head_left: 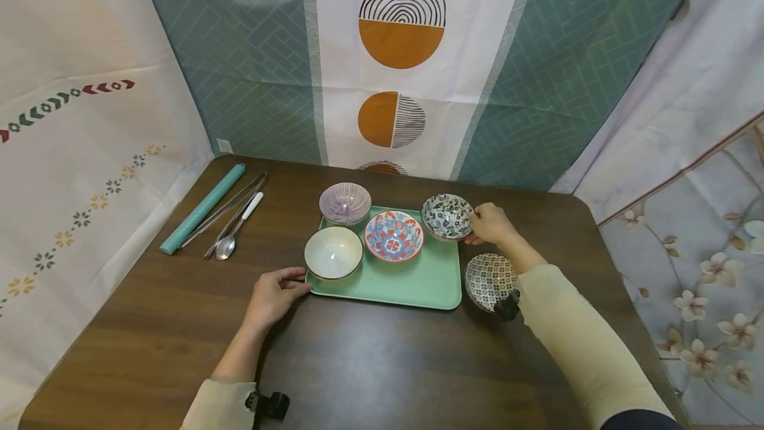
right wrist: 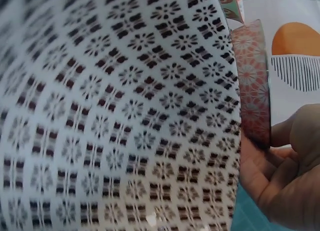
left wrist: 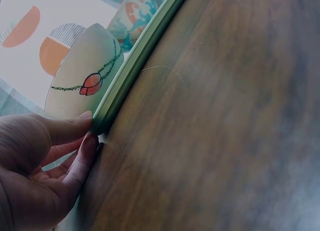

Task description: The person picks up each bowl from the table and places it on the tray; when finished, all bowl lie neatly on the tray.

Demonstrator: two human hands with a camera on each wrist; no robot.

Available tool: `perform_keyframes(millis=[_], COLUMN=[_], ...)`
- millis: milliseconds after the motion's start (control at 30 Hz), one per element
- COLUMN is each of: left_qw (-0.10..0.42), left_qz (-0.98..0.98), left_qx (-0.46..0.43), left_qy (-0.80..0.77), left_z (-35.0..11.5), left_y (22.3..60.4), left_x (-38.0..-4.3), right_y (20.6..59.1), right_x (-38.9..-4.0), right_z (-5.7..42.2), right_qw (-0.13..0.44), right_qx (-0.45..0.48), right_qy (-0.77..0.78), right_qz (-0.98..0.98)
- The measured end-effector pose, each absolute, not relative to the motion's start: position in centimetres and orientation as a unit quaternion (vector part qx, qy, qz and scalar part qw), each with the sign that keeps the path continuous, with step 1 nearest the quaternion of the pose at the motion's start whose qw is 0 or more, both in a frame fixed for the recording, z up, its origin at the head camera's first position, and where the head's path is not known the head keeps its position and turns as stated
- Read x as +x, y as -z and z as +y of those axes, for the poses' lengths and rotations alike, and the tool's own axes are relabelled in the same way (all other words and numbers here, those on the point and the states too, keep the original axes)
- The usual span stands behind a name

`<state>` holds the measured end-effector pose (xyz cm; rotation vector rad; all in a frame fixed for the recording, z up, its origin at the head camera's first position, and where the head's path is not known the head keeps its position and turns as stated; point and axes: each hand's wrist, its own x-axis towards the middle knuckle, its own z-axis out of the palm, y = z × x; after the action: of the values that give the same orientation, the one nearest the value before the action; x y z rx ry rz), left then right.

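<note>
My left hand (head_left: 274, 294) pinches the front left corner of a light green tray (head_left: 388, 287), thumb above and fingers below in the left wrist view. Beside it on the tray stands a cream bowl (head_left: 334, 253) with a red bud painted outside. My right hand (head_left: 492, 224) grips the right side of a black-and-white floral bowl (head_left: 446, 215) at the tray's back right corner. From the right wrist, this bowl's reddish patterned outside (right wrist: 252, 81) shows, thumb at the rim. A red-and-blue bowl (head_left: 394, 236) stands mid-tray, a purple-striped bowl (head_left: 345, 203) at the back left.
A brown-patterned bowl (head_left: 491, 281) stands right of the tray under my right wrist, filling much of the right wrist view. At the table's left lie a teal stick-like object (head_left: 203, 210), metal tongs (head_left: 229, 208) and a white-handled spoon (head_left: 239, 227). Curtains hang behind the table (head_left: 358, 363).
</note>
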<state>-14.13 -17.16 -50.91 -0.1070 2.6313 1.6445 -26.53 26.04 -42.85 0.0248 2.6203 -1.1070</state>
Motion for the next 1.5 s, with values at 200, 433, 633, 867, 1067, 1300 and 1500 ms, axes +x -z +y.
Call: perform_keyframes(millis=[200, 433, 633, 867, 1067, 1300, 1500], left_qw=[0.02, 0.023, 0.025, 0.028, 0.028, 0.027, 0.025], left_qz=[0.845, 0.847, 0.848, 0.849, 0.851, 0.849, 0.849], left_qx=[-0.035, -0.035, -0.035, -0.041, -0.04, -0.041, -0.041], left_qy=[-0.534, -0.53, -0.528, -0.526, -0.524, -0.526, -0.527], left_z=[-17.0, -17.1, -17.1, -17.0, -17.0, -17.0, -17.0], left_y=[50.9, 50.9, 50.7, 50.6, 50.7, 50.6, 50.6], left_x=[-14.3, -14.3, -14.4, -14.3, -14.3, -14.2, -14.3], right_y=[43.9, 44.3, 42.5, 40.8, 41.1, 43.3, 46.2], right_x=[-27.2, -27.3, -26.2, -23.8, -21.2, -18.3, -16.1], right_z=[26.1, 26.8, 27.6, 29.5, 31.6, 34.0, 35.3], right_qw=[0.174, 0.196, 0.159, 0.124, 0.065, 0.036, 0.025], right_qx=[0.019, 0.022, -0.009, -0.048, -0.105, -0.122, -0.114], right_qy=[0.398, 0.414, 0.354, 0.323, 0.301, 0.299, 0.303], right_qz=[0.9, 0.889, 0.921, 0.937, 0.946, 0.946, 0.946])
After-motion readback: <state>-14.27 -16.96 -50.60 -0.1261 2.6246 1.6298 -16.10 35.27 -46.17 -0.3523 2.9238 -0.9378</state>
